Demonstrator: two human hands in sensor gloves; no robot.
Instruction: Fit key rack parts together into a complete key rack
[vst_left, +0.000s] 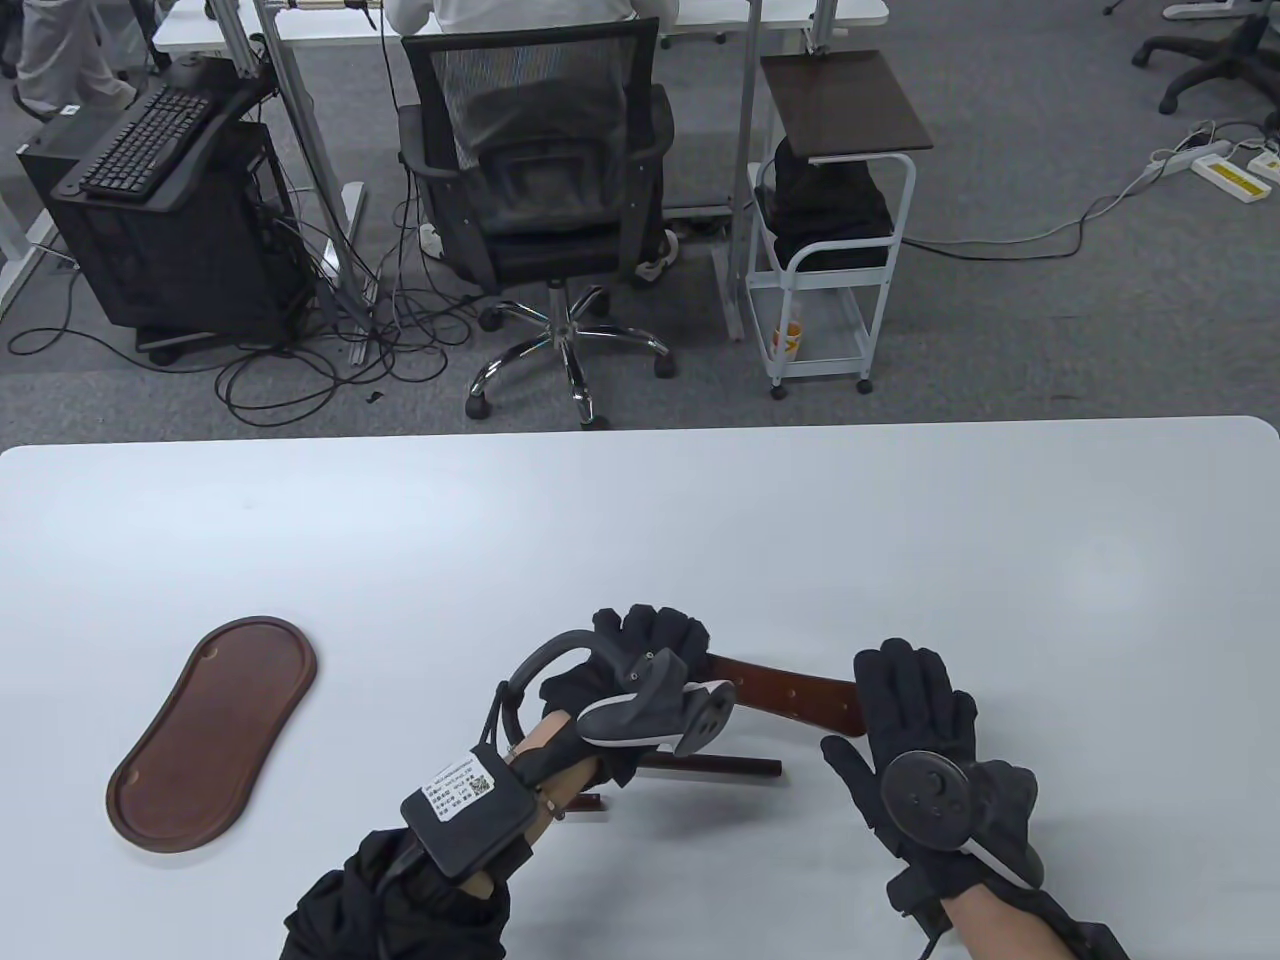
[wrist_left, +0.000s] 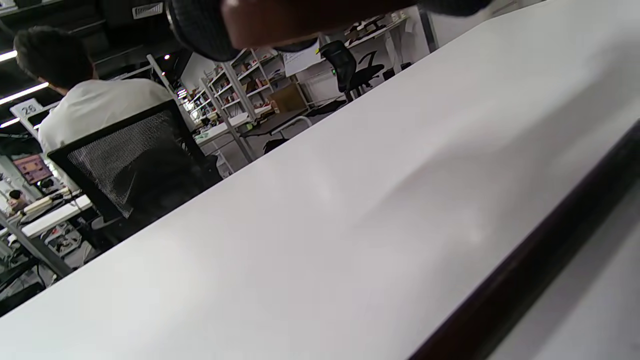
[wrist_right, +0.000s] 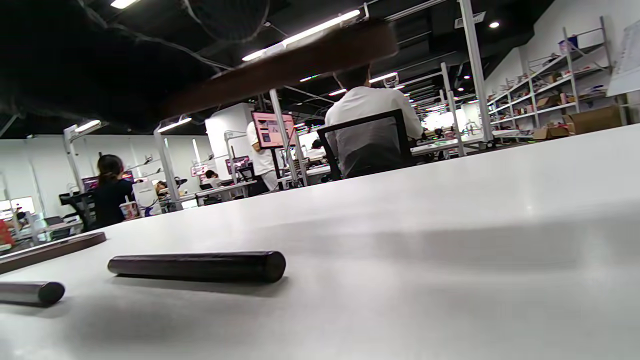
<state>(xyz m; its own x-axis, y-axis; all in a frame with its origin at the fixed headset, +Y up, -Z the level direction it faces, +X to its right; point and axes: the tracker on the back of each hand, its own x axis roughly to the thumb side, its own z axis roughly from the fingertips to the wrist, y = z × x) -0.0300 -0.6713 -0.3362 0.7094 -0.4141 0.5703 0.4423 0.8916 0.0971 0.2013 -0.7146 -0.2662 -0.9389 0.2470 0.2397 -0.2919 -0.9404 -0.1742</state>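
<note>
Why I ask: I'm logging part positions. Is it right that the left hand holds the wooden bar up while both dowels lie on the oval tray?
Not quite. The left hand holds the wooden bar up, but both dowels lie on the bare table, apart from the oval tray, as the right wrist view shows.

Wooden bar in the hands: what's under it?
Two dark dowels lie on the white table beneath the wooden bar. The left hand covers the nearer dowel's middle.

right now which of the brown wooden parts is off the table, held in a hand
The flat crossbar with holes: the left hand grips one end. The oval tray and dowels lie on the table.
</note>
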